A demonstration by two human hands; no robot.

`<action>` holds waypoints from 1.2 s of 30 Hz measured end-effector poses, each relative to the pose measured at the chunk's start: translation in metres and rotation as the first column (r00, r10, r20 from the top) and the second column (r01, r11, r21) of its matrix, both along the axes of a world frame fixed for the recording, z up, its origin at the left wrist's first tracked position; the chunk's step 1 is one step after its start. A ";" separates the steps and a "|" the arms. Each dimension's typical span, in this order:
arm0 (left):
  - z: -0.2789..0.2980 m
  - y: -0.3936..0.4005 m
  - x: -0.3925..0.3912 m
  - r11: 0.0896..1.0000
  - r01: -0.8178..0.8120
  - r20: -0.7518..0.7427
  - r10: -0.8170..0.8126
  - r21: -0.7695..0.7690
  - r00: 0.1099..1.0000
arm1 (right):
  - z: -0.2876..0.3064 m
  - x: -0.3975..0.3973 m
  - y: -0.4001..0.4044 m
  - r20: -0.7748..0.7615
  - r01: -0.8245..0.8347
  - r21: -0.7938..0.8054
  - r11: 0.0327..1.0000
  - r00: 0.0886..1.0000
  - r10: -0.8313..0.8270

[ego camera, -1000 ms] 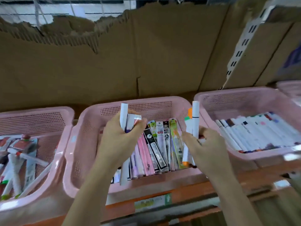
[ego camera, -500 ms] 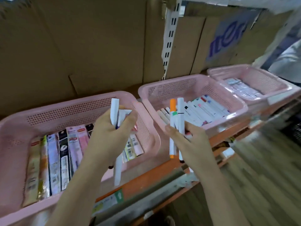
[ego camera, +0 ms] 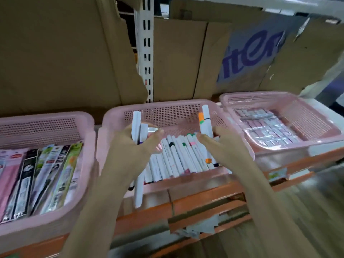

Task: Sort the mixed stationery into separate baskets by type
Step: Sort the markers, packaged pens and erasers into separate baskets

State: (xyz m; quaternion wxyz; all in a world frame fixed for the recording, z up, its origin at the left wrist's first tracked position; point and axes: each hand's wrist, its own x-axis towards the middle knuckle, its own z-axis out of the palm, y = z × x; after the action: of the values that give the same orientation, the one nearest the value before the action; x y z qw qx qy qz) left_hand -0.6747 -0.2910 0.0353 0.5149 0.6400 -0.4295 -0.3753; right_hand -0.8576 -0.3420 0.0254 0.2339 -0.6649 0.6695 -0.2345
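Note:
Three pink mesh baskets stand in a row on an orange shelf. The middle basket (ego camera: pixel 167 111) holds a row of white markers (ego camera: pixel 178 157) with coloured caps. My left hand (ego camera: pixel 130 153) grips a bunch of white markers (ego camera: pixel 136 127) upright over the basket's left side; one sticks out below the hand past the basket's front. My right hand (ego camera: pixel 223 149) holds a few markers (ego camera: pixel 205 120), one with an orange cap, upright over the basket's right side. The left basket (ego camera: pixel 46 120) holds flat packaged pens (ego camera: pixel 46 175). The right basket (ego camera: pixel 279 97) holds wrapped small packs (ego camera: pixel 268 127).
Brown cardboard sheets line the back of the shelf behind the baskets. A white slotted shelf upright (ego camera: pixel 146 43) rises between them. The orange shelf edge (ego camera: pixel 204 198) runs in front, with torn paper labels under it. Grey floor lies at the lower right.
The view has swung right: the marker basket, off to the right before, now lies centred under both hands. Both hands still hold their markers and now hover over that basket.

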 end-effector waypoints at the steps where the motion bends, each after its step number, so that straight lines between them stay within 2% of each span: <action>1: -0.001 -0.002 -0.005 0.999 -0.035 0.015 0.034 0.019 0.999 | -0.004 -0.002 -0.011 -0.044 -0.047 0.021 0.999 0.998 0.048; 5: -0.003 0.000 -0.007 0.979 -0.197 0.004 0.197 0.058 0.980 | -0.016 0.019 -0.041 -0.089 -0.247 0.142 0.959 0.961 0.261; 8: 0.001 0.006 -0.003 0.946 -0.319 0.034 0.317 0.066 0.948 | -0.027 0.047 -0.048 -0.200 -0.325 0.276 0.905 0.901 0.384; 12: 0.003 0.010 -0.005 0.924 -0.378 0.044 0.376 0.053 0.926 | -0.038 0.067 -0.047 -0.394 -0.381 0.428 0.820 0.737 0.549; 15: 0.001 0.007 -0.006 0.919 -0.390 0.062 0.387 0.059 0.920 | -0.038 0.069 -0.043 -0.367 -0.450 0.497 0.742 0.666 0.649; 18: 0.000 0.001 -0.008 0.928 -0.364 0.047 0.361 0.077 0.931 | -0.038 0.064 -0.045 -0.323 -0.436 0.502 0.746 0.706 0.630; 22: -0.002 -0.006 -0.010 0.939 -0.336 0.054 0.332 0.080 0.942 | -0.037 0.049 -0.055 -0.321 -0.328 0.406 0.853 0.823 0.469; 28: -0.004 -0.019 -0.005 0.959 -0.274 0.055 0.270 0.079 0.961 | -0.044 0.056 -0.052 -0.403 -0.223 0.484 0.846 0.802 0.442; 31: -0.004 -0.021 0.007 0.967 -0.251 0.050 0.248 0.050 0.967 | -0.047 0.061 -0.051 -0.444 -0.198 0.471 0.860 0.789 0.425; 33: -0.004 -0.022 0.016 0.971 -0.236 0.051 0.234 0.041 0.971 | -0.045 0.057 -0.050 -0.420 -0.208 0.436 0.876 0.813 0.403; 36: -0.005 -0.026 0.026 0.975 -0.216 0.073 0.212 0.047 0.975 | -0.043 0.049 -0.049 -0.287 -0.226 0.304 0.926 0.905 0.315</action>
State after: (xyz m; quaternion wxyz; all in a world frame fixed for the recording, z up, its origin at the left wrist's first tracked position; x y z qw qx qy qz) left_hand -0.6482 -0.3165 0.0302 0.5200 0.7086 -0.3648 -0.3074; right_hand -0.8084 -0.3910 -0.0175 0.2351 -0.7446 0.6247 0.0063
